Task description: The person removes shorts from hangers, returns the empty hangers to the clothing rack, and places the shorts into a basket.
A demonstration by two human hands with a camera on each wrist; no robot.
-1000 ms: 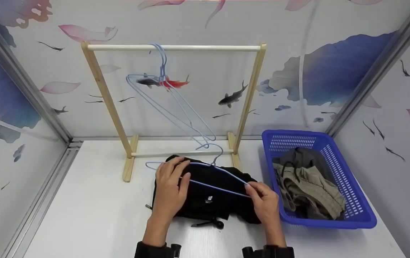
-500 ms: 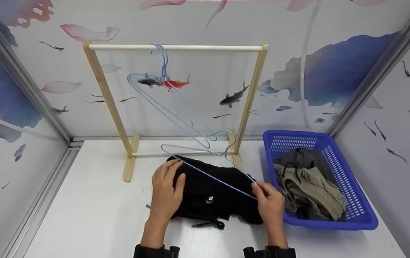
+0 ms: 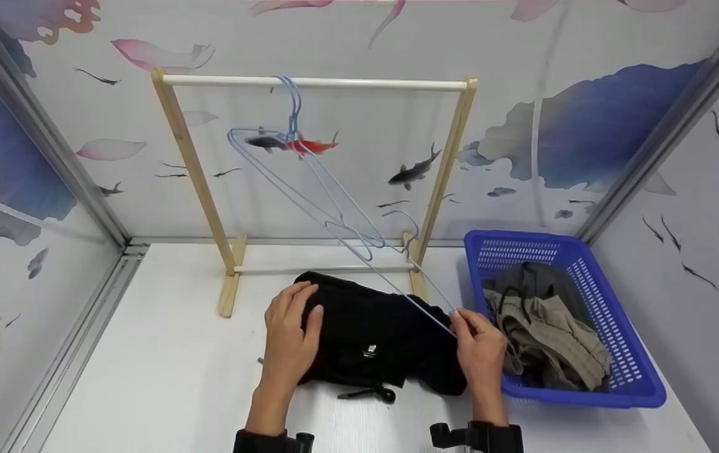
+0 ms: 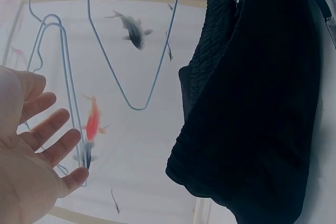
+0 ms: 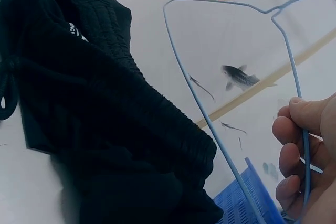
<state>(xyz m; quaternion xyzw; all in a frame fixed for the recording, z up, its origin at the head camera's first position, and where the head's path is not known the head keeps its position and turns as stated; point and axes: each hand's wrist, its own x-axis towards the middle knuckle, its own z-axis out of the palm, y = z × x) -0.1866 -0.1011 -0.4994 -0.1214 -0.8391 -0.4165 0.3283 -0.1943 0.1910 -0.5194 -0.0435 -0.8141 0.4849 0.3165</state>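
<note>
My right hand (image 3: 484,352) pinches one side of a blue wire hanger (image 5: 290,2) between thumb and fingers. The hanger tilts away from me above the table, its hook toward the rack. Below it lies a pair of black pants (image 3: 372,327) with a gathered elastic waistband, a drawstring and a small white label. At the left end of the pants is my left hand (image 3: 290,333); in the left wrist view its fingers (image 4: 60,145) are spread, hold nothing and stand apart from the cloth.
A wooden rack (image 3: 195,182) with a white rod (image 3: 384,83) stands behind the pants. Several blue hangers (image 3: 294,119) hang from the rod. To the right, a blue plastic basket (image 3: 639,358) contains khaki and grey clothes (image 3: 548,327). Printed panels surround the white table (image 3: 164,377).
My left hand has let go of the hanger and drawn back slightly. The right hand has moved a little right, swinging the hanger's far end up toward the rack.
</note>
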